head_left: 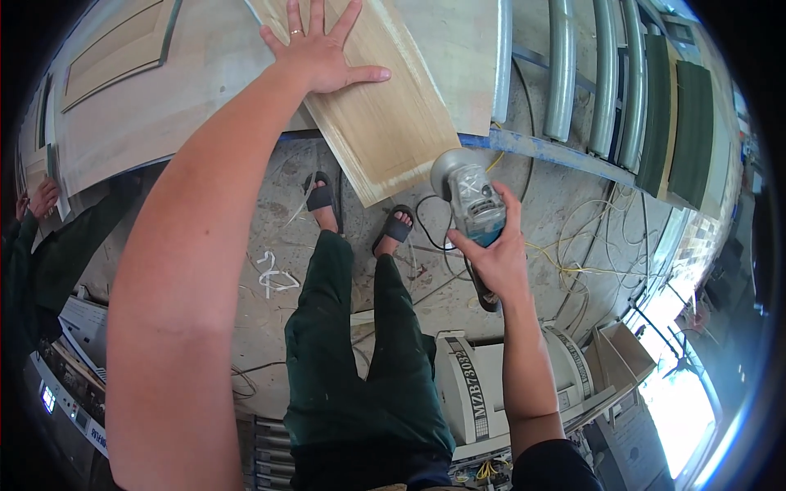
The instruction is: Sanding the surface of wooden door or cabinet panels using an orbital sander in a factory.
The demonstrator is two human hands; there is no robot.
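A: What is the left hand (pixel 318 59) doing?
B: It lies flat on a wood panel (pixel 401 123). The fingers are spread wide, like a star, and the thumb sticks out to the side. One finger wears a ring (pixel 296 32).
A: Is it gripping anything?
B: No, it just rests on top of the wood.
A: And where is the panel?
B: Its far part is on the big table (pixel 205 98). The near end pokes out past the table's edge, over the floor (pixel 270 213).
A: What about the right hand (pixel 501 263)?
B: It is wrapped around a power tool (pixel 475 200). The thumb is on one side and a finger is on the other. The rest of the fingers are hidden, so I can't tell how they bend.
A: Where is the tool's round disc (pixel 446 168)?
B: Right at the panel's near right corner. I can't tell if they touch.
A: Anyone else there?
B: Yes, a co-worker's hand (pixel 44 197) is far off to the left.
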